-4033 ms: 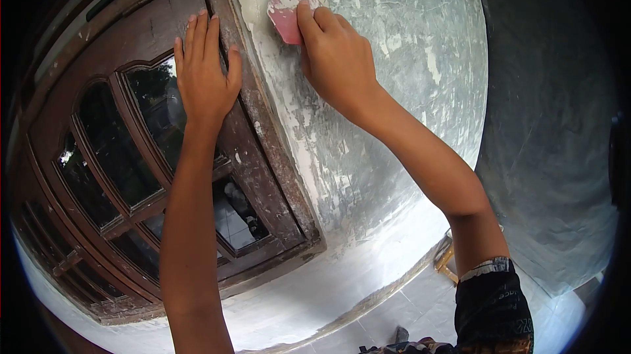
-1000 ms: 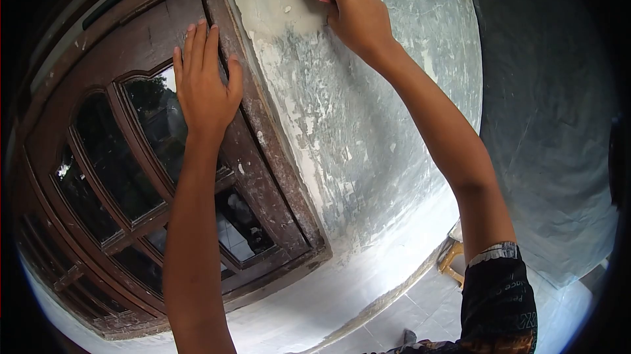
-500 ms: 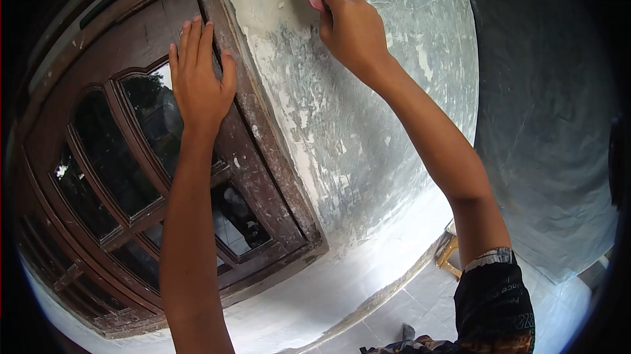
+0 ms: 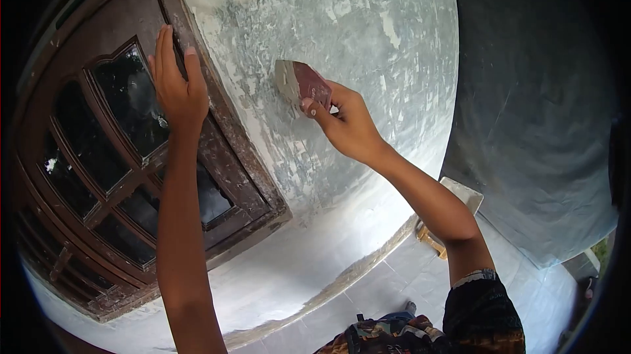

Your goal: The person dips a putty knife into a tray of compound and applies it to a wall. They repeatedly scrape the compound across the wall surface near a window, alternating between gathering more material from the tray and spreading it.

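Note:
My right hand (image 4: 348,123) grips a flat reddish putty scraper (image 4: 314,85) with printed lettering, its far edge coated in pale putty. The thumb lies on the near face, and the blade is close to the patchy grey-and-white wall (image 4: 388,65); whether its edge touches cannot be made out. My left hand (image 4: 181,88) rests on the brown wooden window shutter (image 4: 125,22), near its right edge. Its fingers are stretched out, and nothing is in it.
Glass panes (image 4: 92,137) fill the shutter at left. A dark sheet (image 4: 532,91) hangs at right. Below, a wooden stool or bench (image 4: 430,242), partly behind my right arm, stands on the tiled floor (image 4: 368,288).
My right hand has come down the wall with the scraper, which has turned to show its face. My left hand stays on the shutter. The view has shifted, showing more floor.

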Available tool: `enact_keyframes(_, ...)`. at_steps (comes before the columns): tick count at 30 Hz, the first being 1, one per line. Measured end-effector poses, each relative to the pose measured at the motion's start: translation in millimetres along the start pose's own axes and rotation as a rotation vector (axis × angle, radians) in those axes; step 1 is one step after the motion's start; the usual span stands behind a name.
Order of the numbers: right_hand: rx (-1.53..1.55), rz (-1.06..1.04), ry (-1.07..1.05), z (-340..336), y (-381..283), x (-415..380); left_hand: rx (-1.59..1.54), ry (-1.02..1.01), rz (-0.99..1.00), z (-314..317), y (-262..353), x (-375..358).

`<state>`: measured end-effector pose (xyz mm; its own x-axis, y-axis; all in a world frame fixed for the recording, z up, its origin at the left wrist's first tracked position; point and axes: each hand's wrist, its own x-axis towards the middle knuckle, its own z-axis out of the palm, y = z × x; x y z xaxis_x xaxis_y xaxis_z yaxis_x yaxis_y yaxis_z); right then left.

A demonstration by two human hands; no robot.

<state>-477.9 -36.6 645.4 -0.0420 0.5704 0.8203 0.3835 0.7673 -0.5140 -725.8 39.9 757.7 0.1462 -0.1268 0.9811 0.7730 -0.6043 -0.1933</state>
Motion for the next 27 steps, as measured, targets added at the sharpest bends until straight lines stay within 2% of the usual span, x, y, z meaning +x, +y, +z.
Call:
enact_keyframes(1,0.243,0.198,-0.03,-9.8,9.1,-5.5,-0.034,-0.004,-0.03,-0.6,17.6,-9.6)
enact_keyframes(2,0.25,0.215,-0.035,-22.3,19.1,-11.6,-0.068,-0.004,-0.06,0.1,35.6,-18.4)
enact_keyframes(4,0.52,0.366,-0.129,-49.8,41.3,-28.3,-0.087,-0.066,-0.114,6.7,70.8,-40.2)
enact_keyframes(8,0.631,0.525,-0.103,-100.7,83.3,-69.8,-0.215,-0.115,-0.193,41.5,141.6,-90.4)
enact_keyframes(12,0.677,0.68,-0.092,-157.7,134.4,-116.7,-0.307,-0.16,-0.301,93.4,219.4,-141.0)
enact_keyframes(20,0.736,1.017,0.093,-272.5,224.1,-216.2,-0.523,-0.403,-0.555,196.0,364.1,-239.5)
enact_keyframes(27,0.596,1.161,0.284,-320.9,284.1,-280.0,-0.69,-0.693,-0.632,256.8,439.9,-287.2)
